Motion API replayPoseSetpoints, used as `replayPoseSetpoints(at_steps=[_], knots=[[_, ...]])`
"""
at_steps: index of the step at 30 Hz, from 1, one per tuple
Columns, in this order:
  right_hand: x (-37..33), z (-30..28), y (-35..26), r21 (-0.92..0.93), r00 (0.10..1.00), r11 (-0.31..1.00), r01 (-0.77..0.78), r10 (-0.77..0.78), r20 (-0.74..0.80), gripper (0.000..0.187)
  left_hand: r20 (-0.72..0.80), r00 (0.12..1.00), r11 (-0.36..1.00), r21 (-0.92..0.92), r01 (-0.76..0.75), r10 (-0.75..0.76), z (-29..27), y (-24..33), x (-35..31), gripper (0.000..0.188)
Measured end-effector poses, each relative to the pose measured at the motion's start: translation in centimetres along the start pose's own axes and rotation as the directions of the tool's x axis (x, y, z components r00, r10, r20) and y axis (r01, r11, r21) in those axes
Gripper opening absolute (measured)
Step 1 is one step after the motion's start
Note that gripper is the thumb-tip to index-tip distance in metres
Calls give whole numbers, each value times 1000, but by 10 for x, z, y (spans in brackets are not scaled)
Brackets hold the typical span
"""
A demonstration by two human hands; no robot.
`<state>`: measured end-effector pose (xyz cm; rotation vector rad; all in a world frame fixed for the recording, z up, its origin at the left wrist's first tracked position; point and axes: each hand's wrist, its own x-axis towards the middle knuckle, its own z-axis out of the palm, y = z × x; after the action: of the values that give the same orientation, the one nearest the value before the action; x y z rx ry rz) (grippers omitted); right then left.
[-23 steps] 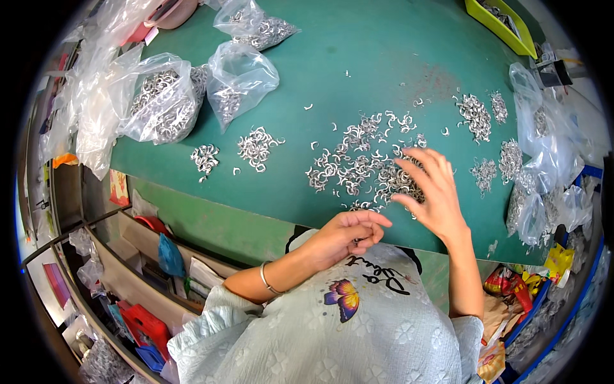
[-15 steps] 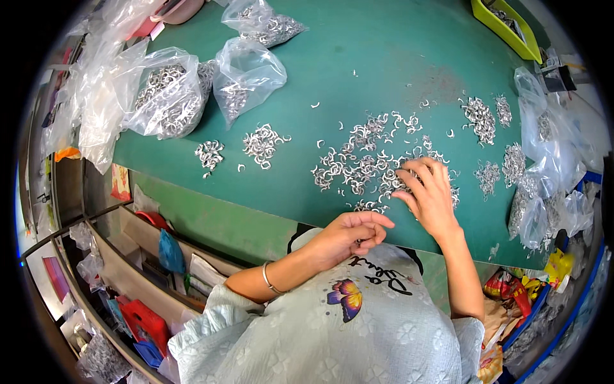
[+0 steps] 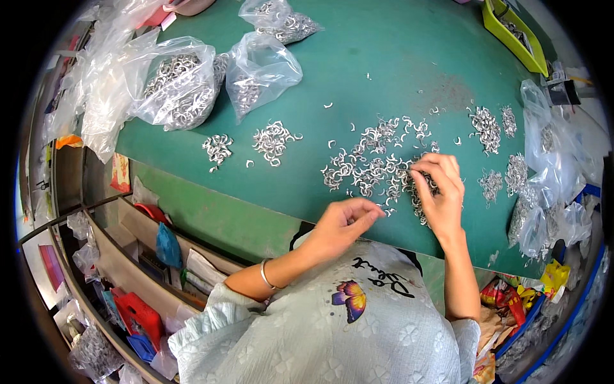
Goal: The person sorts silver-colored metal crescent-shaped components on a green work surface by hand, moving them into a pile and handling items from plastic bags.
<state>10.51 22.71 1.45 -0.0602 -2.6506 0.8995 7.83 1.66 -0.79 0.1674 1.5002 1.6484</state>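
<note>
Small silver C-shaped metal pieces (image 3: 366, 177) lie in a loose, spread-out pile on the green tabletop in front of me. My right hand (image 3: 442, 195) is at the pile's right side, thumb and fingertips drawn together among the pieces; anything between them is too small to make out. At the pile's near edge, by the table's front, my left hand (image 3: 345, 224) has its thumb and forefinger closed toward each other beside a few pieces. Whether it pinches one is not visible. A bangle circles the left wrist.
Sorted small heaps (image 3: 272, 142) lie left of the pile, others (image 3: 486, 130) to its right. Clear plastic bags (image 3: 185, 96) of pieces stand at the far left, more bags (image 3: 540, 192) on the right edge. A yellow-green tray (image 3: 515, 38) sits far right. Shelves (image 3: 147, 256) are at lower left.
My left hand has moved up to the pile's near edge, its fingers coming together. My right hand's spread fingers have drawn in. The whole view has shifted slightly.
</note>
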Motion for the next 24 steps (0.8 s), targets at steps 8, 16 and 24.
replayPoseSetpoints(at_steps=[8, 16, 24], knots=[[14, 19, -4, 42, 996, 997, -58, 55, 77, 17, -190, 790, 491, 857, -156, 582, -18, 25, 47, 15], [-23, -25, 9, -7, 974, 978, -208, 207, -88, 13, -152, 802, 503, 840, -203, 577, -23, 17, 59, 7], [-101, -10, 26, -137, 841, 836, -532, 502, -203, 52, -63, 998, 837, -547, -27, -8, -41, 35, 42, 12]])
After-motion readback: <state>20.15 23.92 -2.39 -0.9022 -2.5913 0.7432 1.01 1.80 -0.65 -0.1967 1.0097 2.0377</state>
